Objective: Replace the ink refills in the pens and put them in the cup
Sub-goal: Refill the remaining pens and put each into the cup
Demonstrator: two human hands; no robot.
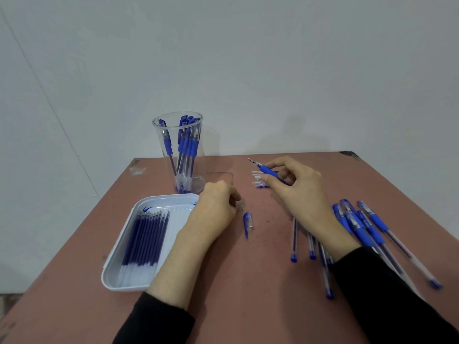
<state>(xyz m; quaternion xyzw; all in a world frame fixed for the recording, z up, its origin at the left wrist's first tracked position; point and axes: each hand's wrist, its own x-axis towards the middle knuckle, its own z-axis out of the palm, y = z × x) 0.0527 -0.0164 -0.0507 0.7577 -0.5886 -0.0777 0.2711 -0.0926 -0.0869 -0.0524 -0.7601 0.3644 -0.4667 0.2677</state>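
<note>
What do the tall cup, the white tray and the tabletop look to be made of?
The cup looks like clear glossy plastic: the pens show through its wall. The tray seems smooth white plastic, with moulded rounded corners. The tabletop looks like matt reddish-brown laminate or paint, chipped at far corners.

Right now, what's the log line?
right grip: holds pen | left grip: curled, near tray | cap: on table | cup: has pens

Blue mark on tray (180, 210) illegible, nothing readable
</note>
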